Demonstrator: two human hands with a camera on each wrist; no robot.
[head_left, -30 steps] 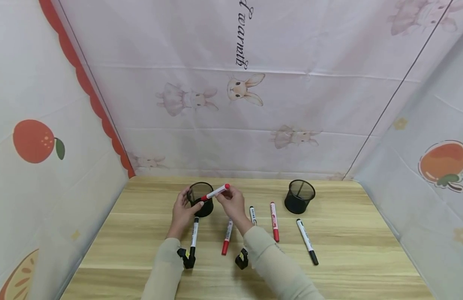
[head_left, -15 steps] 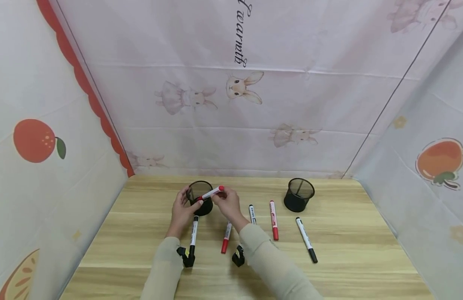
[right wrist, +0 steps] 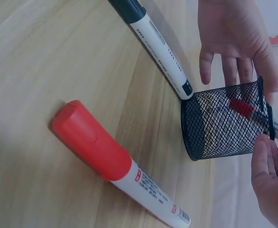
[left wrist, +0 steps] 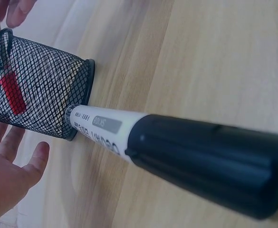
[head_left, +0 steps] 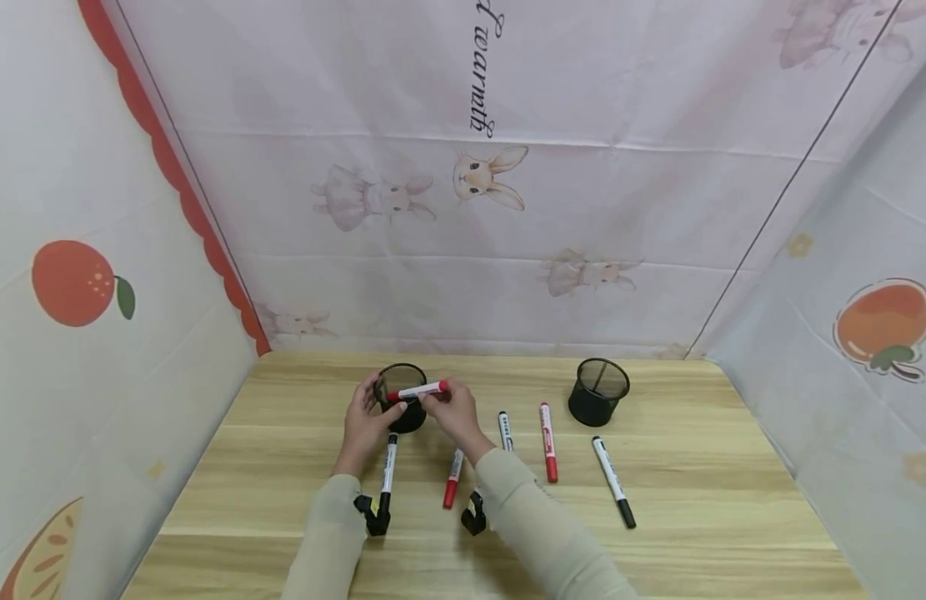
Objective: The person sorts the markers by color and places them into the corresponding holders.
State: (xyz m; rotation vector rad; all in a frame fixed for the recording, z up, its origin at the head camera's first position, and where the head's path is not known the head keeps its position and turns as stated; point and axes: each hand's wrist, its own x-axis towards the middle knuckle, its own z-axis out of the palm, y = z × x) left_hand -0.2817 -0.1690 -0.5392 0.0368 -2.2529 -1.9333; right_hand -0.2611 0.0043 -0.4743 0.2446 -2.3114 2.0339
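Observation:
A black mesh pen holder (head_left: 410, 419) stands at the back left of the table. My left hand (head_left: 363, 429) holds it from the left, fingers around its side and thumb at the front near the rim. The right hand (head_left: 453, 410) pinches a red-capped whiteboard marker (head_left: 419, 390) by its right end, above the holder's mouth. Through the mesh in the left wrist view, the marker's red cap (left wrist: 13, 93) shows inside the pen holder (left wrist: 51, 61). Near the holder's base lies a black-capped marker (head_left: 389, 467). A red-capped marker (head_left: 452, 482) lies below the right hand, partly hidden by it.
Another black mesh pen holder (head_left: 596, 404) stands at the back right. Before it lie a red marker (head_left: 548, 442) and a black-capped marker (head_left: 614, 483). A further marker (head_left: 505, 429) is partly covered by the right sleeve. Printed cloth walls enclose the wooden table (head_left: 703, 467).
The right hand has moved left and slightly down with the red marker, whose left end has shifted further over the pen holder. The marker lies flatter. The left hand stays in place.

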